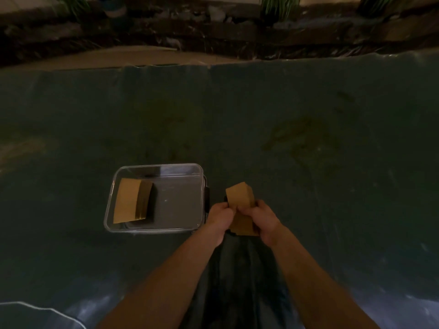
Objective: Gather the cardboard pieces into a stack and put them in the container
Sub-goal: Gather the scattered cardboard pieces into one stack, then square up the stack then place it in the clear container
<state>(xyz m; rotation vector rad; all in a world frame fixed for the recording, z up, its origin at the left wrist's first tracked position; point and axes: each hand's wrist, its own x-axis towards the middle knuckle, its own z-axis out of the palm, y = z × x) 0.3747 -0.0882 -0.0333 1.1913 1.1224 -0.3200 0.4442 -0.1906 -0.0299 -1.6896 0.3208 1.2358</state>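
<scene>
A stack of brown cardboard pieces point(240, 194) is held upright just right of the container, gripped from both sides. My left hand point(219, 216) clasps its left edge and my right hand point(262, 216) clasps its right edge. A clear plastic container point(180, 230) sits on the dark sheet to the left of my hands. Inside it, against the left wall, lies another stack of cardboard pieces point(128, 203), slightly fanned.
A dark green sheet point(308, 138) covers the ground all around. Its far edge meets bare floor and a dark bed of soil and plants point(213, 32) at the back. A white cord point(47, 309) lies at the near left.
</scene>
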